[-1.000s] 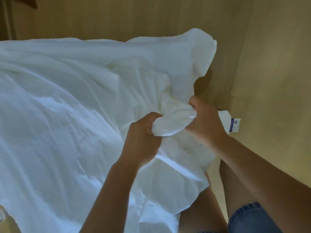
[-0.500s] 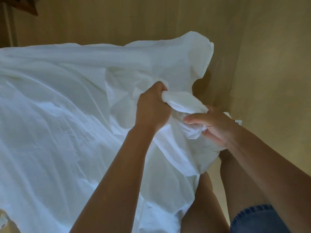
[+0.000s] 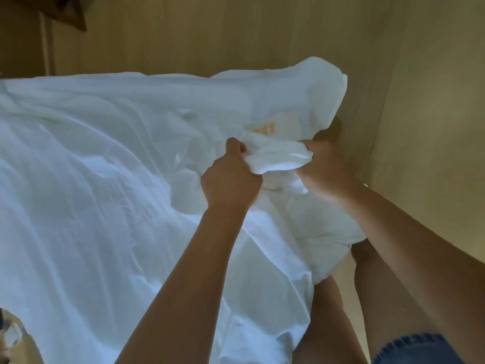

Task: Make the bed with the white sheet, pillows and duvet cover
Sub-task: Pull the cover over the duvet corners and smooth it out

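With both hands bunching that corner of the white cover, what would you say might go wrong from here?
1. The left hand and right hand grip only a small wad of the white duvet cover, so it may slip free under a pull.
2. The corner near the wall is folded over and could stay twisted.
3. Wrinkles across the cover may set in.

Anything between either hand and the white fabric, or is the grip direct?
Nothing visible. The left hand and right hand both grip a bunched fold of the white fabric directly, bare skin on cloth, near the bed's corner by the wooden wall. What lies under the fabric is hidden.
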Motion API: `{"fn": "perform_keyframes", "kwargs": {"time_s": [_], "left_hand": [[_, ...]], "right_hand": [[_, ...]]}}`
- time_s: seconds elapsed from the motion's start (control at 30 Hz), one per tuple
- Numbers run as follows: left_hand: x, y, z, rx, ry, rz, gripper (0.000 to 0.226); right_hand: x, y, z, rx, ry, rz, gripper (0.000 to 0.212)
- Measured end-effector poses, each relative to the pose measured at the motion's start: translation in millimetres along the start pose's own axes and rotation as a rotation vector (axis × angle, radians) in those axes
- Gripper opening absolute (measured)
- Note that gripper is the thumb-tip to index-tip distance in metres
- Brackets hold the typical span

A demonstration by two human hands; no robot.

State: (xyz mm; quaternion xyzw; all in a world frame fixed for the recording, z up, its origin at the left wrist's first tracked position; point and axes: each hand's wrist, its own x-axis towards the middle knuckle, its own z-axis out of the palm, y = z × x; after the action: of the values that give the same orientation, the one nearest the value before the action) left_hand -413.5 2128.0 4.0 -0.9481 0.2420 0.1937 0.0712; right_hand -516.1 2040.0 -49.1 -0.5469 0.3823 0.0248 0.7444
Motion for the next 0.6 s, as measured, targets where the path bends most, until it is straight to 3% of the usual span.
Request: {"fn": "perform_keyframes", "kwargs": {"time_s": [0.07, 0.13, 0.2, 0.3, 0.33, 0.4, 0.47, 0.57, 0.6], "left_hand": [[5, 1, 8, -0.009, 0.024, 0.056, 0.037], [9, 2, 8, -0.081, 0.048, 0.15, 0.038], [10, 1, 0, -0.222, 0.009, 0.211, 0.026], [-4, 3, -12, -0.362, -0.186, 0.198, 0.012], [-13, 6, -14, -0.412, -0.226, 0.212, 0.01], [-30, 11, -17, -0.533, -0.265, 0.216, 0.015], [-36, 8, -17, -0.555, -0.247, 0.183, 0.02], [-25, -5, -16, -0.115, -0.034, 0.16, 0.027], [-20, -9, -14, -0.017, 0.022, 0.129, 0.03]], "right_hand": [[-12, 1, 0, 0.333, -0.238, 0.14, 0.013], [-19, 1, -3, 0.567, -0.337, 0.224, 0.017], [-13, 0, -7, 0.355, -0.31, 0.185, 0.016], [11, 2, -10, -0.436, 0.012, -0.088, 0.028], [16, 1, -7, -0.557, 0.073, -0.153, 0.027], [22, -2, 2, -0.578, 0.135, -0.221, 0.012], [22, -5, 9, -0.602, 0.21, -0.252, 0.013], [18, -6, 9, -0.551, 0.291, -0.307, 0.004], [14, -5, 11, -0.476, 0.31, -0.321, 0.016]]}}
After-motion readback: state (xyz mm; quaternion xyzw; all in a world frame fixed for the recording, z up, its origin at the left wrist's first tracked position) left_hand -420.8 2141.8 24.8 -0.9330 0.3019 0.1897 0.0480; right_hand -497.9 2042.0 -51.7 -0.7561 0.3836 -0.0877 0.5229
